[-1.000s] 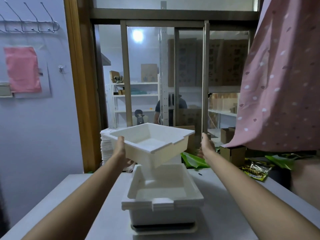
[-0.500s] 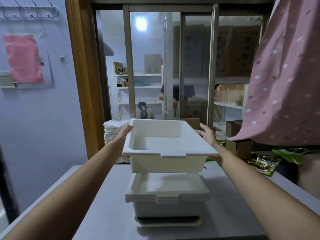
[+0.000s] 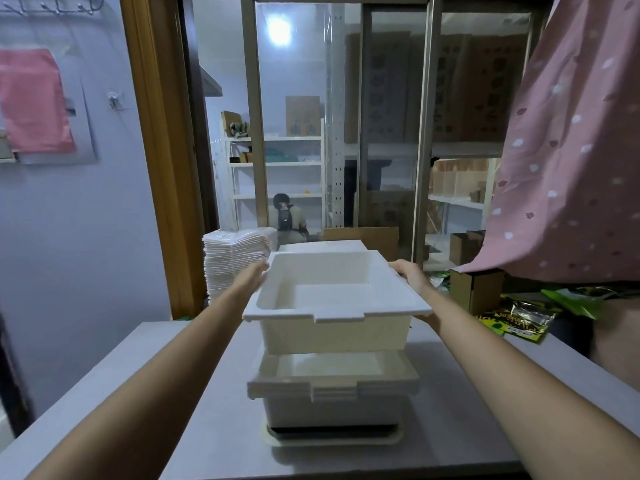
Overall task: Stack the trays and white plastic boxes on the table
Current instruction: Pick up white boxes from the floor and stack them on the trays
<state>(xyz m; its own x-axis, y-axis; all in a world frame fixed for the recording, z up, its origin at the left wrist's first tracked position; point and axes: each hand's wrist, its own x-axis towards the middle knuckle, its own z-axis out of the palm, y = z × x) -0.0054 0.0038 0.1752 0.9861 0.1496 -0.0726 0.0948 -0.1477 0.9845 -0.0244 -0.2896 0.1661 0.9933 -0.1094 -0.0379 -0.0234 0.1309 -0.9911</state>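
Gripping the two long sides under the rim, the left hand (image 3: 254, 273) and right hand (image 3: 412, 277) are holding a white box (image 3: 334, 306) level just above a second box (image 3: 332, 386), seemingly so it drops in square. Both are smooth, stiff plastic with lipped rims, sitting over a cream tray (image 3: 334, 438) on the grey table (image 3: 138, 393).

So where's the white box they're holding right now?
The held white box hangs mid-frame, between left hand and right hand, just above the lower box.
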